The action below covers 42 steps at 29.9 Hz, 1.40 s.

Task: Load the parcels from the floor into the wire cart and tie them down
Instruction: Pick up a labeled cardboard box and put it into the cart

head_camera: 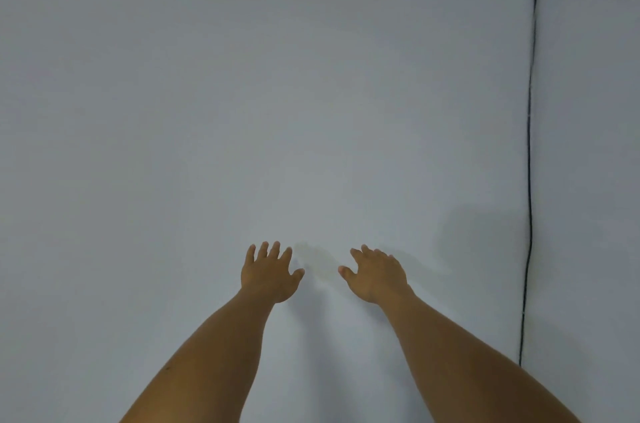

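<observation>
Two bare forearms fill the bottom of the view. The left forearm [194, 367] comes up from the lower left edge and the right forearm [471, 367] from the lower right corner, and both reach forward and draw closer together towards the wrists.

The left hand [270, 275] shows its back to the camera. Its four fingers [266, 251] are straight and fanned a little apart, and its thumb points inward at the other hand. The right hand [377, 275] is likewise spread and holds nothing, with its fingers stretched away from the camera and its thumb [346, 273] pointing inward. The hands are apart, with a clear gap between the two thumbs. Whether the palms touch what is in front of them cannot be told.

Behind the hands is a plain pale grey surface [242, 76] that takes up nearly the whole view. A soft shadow [478, 232] lies on it just right of the right hand. Farther right, a thin dark line [530, 180] runs from the top edge down to the right forearm; whether it is a cable or a seam cannot be told.

The parcels and the wire cart are outside this view.
</observation>
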Motion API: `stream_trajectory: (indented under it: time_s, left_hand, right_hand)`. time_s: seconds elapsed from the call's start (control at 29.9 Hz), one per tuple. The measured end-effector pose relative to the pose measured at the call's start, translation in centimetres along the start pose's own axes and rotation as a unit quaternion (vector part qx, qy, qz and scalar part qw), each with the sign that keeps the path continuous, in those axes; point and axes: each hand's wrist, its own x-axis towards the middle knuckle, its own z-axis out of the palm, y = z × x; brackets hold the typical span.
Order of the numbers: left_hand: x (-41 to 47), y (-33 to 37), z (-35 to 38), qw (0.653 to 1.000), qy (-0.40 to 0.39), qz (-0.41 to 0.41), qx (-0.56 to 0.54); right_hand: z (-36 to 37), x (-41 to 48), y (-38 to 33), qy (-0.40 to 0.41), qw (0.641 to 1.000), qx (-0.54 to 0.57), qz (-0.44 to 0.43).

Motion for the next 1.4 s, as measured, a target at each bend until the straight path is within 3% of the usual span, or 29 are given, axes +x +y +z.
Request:
stream_trajectory:
  time_s: [0.33,0.5,0.67,0.87,1.04,1.27,1.4]
  left_hand:
    - [14.0,17.5,0.9,0.981,0.043,0.185,-0.05]
    - [16.4,28.6,1.5,0.954,0.045,0.276,-0.107]
    - [15.2,40.7,1.2,0.905,0.034,0.398,-0.145]
    - [13.3,51.2,1.2,0.846,0.018,0.504,-0.173]
    - [14.0,55.9,1.9,0.806,0.015,0.563,-0.182]
    - [14.8,60.5,5.4,0.771,-0.006,0.604,-0.201]
    - [13.6,62.7,12.1,0.757,-0.076,0.613,-0.213]
  right_hand:
    - [-1.7,5.8,16.9,0.043,0.987,-0.075,0.138]
    - [-4.1,1.9,25.4,0.037,0.962,-0.103,0.249]
    - [-6.1,-5.0,32.7,0.043,0.918,-0.131,0.372]
    - [-7.7,-10.5,36.9,0.059,0.857,-0.172,0.482]
    - [-7.4,-11.3,37.8,0.075,0.815,-0.18,0.546]
    - [-4.2,-11.1,39.7,0.07,0.785,-0.157,0.595]
    - [1.2,-11.2,41.9,0.056,0.785,-0.114,0.606]
